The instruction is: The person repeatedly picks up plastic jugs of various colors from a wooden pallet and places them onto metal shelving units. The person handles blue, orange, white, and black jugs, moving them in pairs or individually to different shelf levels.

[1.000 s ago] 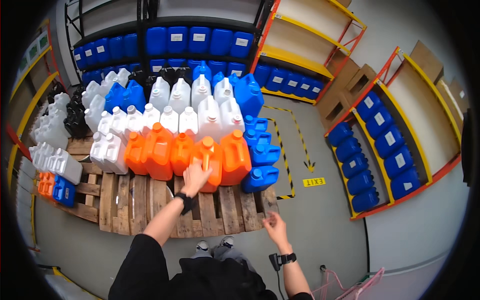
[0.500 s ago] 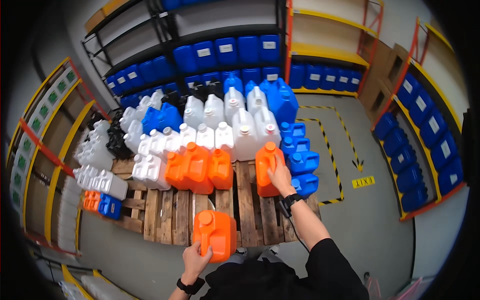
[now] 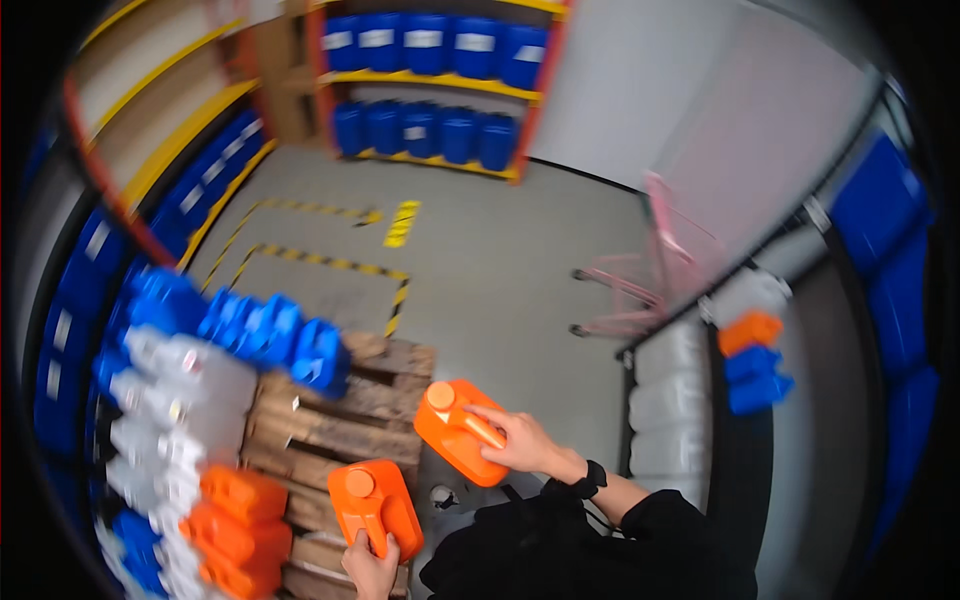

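Note:
Two orange plastic jerrycans hang in my hands, both with orange screw caps. My left hand (image 3: 370,572) is closed round the handle of the lower orange jerrycan (image 3: 388,500), close to the pallet's edge. Farther right, my right hand (image 3: 522,440) grips the handle of the other orange jerrycan (image 3: 455,455), out over the grey floor. More orange jerrycans (image 3: 238,535) stand at the lower left on the wooden pallet (image 3: 330,432), beside white and translucent ones (image 3: 205,385). Small blue jerrycans (image 3: 320,358) line the pallet's far side.
Across the floor, a shelf (image 3: 430,78) holds blue jerrycans. Black-and-yellow tape (image 3: 330,262) marks the floor. A pink wheeled frame (image 3: 640,285) stands at right. Nearer, right, are white containers (image 3: 668,400) and small orange and blue jerrycans (image 3: 755,375).
My view has swung right, away from the pallet. The right-hand jerrycan has come up off the pallet and away from it. The left hand still carries its jerrycan.

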{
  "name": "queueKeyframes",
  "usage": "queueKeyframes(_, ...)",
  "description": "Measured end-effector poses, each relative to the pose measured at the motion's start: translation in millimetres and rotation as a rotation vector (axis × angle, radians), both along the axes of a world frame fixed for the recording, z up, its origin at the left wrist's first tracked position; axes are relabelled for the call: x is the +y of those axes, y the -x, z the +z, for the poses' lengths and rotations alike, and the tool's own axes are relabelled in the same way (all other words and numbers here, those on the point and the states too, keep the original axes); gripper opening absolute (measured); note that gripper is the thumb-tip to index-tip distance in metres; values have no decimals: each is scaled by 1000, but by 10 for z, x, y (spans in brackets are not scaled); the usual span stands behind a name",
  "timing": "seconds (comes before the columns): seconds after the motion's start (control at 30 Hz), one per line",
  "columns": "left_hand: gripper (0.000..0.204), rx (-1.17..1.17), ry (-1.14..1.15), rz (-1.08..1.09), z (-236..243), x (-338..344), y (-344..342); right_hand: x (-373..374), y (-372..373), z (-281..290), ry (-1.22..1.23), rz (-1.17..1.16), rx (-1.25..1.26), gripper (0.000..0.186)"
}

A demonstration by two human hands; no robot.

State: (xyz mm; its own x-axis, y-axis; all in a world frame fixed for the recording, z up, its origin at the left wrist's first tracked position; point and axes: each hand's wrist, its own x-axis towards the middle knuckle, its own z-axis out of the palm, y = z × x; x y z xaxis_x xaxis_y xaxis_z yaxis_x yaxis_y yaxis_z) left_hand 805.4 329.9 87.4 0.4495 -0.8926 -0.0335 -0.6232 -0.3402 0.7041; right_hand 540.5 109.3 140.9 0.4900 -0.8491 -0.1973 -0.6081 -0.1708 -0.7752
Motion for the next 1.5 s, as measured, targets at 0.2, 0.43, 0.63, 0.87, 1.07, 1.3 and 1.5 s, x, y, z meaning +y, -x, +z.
queueKeyframes(0.2, 33, -74, 56, -655, 60, -1018, 631, 1353, 1517, -230, 156, -731, 12, 66)
queueKeyframes(0.43, 33, -98, 106, -1233, 603, -1621, 2640, 2611, 2790, -89, 409, -1430, -354, 62)
queueKeyframes(0.63, 37, -129, 179, -1525, 856, -1528, 4659, 3359, 3707, -220, 578, -1761, -521, 61)
queueKeyframes(0.87, 41, -172, 340, -1795, 1106, -1219, 6791, 3878, 4405, 53, 648, -1978, -493, 63)
queueKeyframes(1.07, 41, -150, 587, -1863, 1174, -1061, 8269, 3761, 5182, 132, 889, -2042, -399, 66)
queueKeyframes(1.3, 39, -258, 605, -1916, 813, -1282, 9364, 3237, 6232, -103, 916, -2164, -246, 64)
queueKeyframes(1.5, 40, -181, 636, -1937, 680, -1423, 9685, 2834, 6707, -188, 867, -2281, -96, 62)
